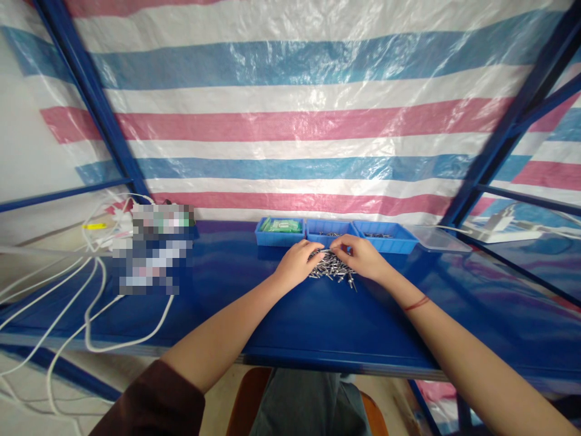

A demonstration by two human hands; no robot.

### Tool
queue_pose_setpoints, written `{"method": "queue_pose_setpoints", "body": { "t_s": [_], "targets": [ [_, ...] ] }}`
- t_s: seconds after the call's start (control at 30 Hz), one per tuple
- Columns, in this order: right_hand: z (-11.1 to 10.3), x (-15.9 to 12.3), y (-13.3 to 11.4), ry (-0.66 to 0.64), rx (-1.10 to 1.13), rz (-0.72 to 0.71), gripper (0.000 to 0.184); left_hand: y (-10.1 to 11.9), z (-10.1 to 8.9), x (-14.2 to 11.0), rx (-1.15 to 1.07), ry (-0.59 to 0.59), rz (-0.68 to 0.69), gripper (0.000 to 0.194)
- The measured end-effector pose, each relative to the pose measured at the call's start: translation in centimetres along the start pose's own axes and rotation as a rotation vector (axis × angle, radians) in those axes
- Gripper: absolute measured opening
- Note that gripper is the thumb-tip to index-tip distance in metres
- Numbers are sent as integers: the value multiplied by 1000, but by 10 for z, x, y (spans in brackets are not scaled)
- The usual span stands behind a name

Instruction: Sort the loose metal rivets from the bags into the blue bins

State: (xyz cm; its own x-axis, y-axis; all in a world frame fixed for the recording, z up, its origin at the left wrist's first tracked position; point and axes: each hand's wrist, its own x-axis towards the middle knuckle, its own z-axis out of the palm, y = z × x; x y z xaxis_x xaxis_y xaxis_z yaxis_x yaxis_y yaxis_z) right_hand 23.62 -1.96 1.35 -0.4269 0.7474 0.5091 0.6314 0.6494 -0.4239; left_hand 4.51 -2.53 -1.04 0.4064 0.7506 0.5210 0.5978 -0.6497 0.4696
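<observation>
A loose pile of small silver rivets (333, 267), with thin shanks and thicker ends, lies on the blue table in front of me. My left hand (297, 261) reaches over the pile's left side, its fingers curled and thumb close to the forefinger. From the right comes my right hand (358, 255), its thumb and forefinger pinched at the pile's far edge. A thin silver rivet appears between the fingertips of both hands, though its ends are partly hidden. Just behind are a blue bin (330, 225) and another blue bin (390, 233), both holding small metal pieces.
A third blue bin (261, 236) at the left holds green plastic packets (281, 225). A clear plastic lid (442, 238) lies at the right. White cables (102, 303) and blurred items crowd the left end. Blue posts frame a striped sheet (295, 127), and a power strip (503, 230) sits far right.
</observation>
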Motion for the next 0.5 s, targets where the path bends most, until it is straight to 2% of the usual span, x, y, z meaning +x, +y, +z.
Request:
{"method": "queue_pose_setpoints", "body": {
  "t_s": [0.17,0.3,0.4,0.5],
  "targets": [
    [6,1,-8,84,280,85,22,2,-3,3,-75,38,-26,19],
    [9,2,-10,147,534,183,34,5,0,4,-205,60,-72,18],
    [9,3,-12,120,589,219,35,6,4,3,-262,59,-99,19],
    [9,2,-14,132,564,191,35,6,5,3,-247,42,-91,22]
  ]
}}
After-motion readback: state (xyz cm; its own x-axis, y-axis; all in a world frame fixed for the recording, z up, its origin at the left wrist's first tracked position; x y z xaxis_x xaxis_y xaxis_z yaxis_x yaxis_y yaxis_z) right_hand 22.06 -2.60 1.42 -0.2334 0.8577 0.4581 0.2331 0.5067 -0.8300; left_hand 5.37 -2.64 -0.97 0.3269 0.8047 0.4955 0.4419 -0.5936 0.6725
